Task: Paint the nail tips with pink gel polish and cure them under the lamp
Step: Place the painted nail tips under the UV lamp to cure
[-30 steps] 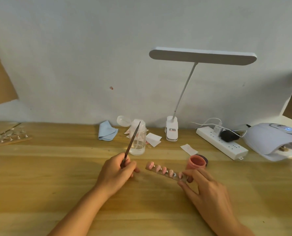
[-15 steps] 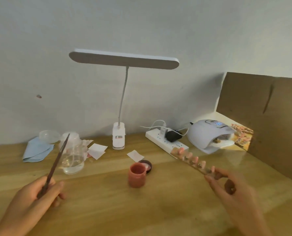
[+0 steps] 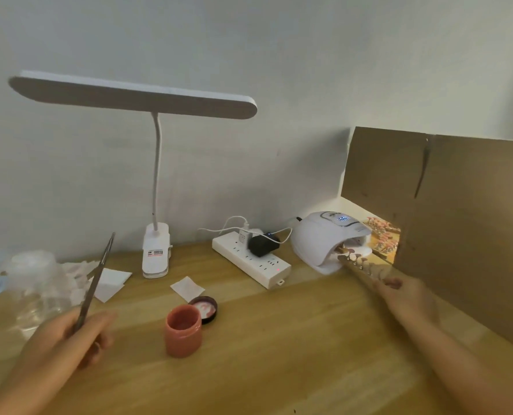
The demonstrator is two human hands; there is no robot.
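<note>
My right hand (image 3: 405,298) grips one end of the strip of nail tips (image 3: 361,266), whose far end sits at the mouth of the white curing lamp (image 3: 324,239) at the right back of the table. The lamp's display is lit. My left hand (image 3: 66,339) holds a thin brush (image 3: 98,275) that points up and away, over the near left of the table. The open pink gel polish jar (image 3: 184,330) stands between my hands, its lid (image 3: 204,308) lying just behind it.
A white clip desk lamp (image 3: 156,253) and a power strip (image 3: 250,259) with plugs line the wall. A clear glass jar (image 3: 36,283), paper wipes (image 3: 111,283) and a blue cloth are at the left. Brown cardboard (image 3: 459,235) walls the right side.
My right hand carried the nail tip strip from the table's middle to the curing lamp's opening. My view swung right. My left hand kept the brush and stayed low at the left.
</note>
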